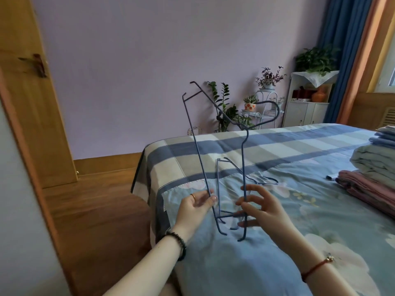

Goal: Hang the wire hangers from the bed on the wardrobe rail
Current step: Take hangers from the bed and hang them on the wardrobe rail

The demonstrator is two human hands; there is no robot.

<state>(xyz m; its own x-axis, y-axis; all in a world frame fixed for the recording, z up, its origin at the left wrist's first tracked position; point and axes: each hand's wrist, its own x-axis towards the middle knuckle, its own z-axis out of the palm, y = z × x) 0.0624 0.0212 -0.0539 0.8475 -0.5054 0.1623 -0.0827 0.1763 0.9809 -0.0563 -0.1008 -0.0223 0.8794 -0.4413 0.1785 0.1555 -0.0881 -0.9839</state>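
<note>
A blue wire hanger (197, 146) stands on end above the bed (277, 150), its hook pointing up and right toward the plants. My left hand (197, 202) pinches its long bar between thumb and fingertips. My right hand (259, 207) has its fingers spread around the hanger's other upright wire; its grip is blurred. A second blue hanger (235, 169) lies flat on the bedspread just behind the hands. The wardrobe rail is out of view.
Folded bedding (374, 167) is stacked at the bed's right side. Potted plants on a white stand (260, 103) and a white cabinet (305, 110) line the far wall. A wooden door (25, 92) stands at left, with wood floor (96, 199) beside the bed.
</note>
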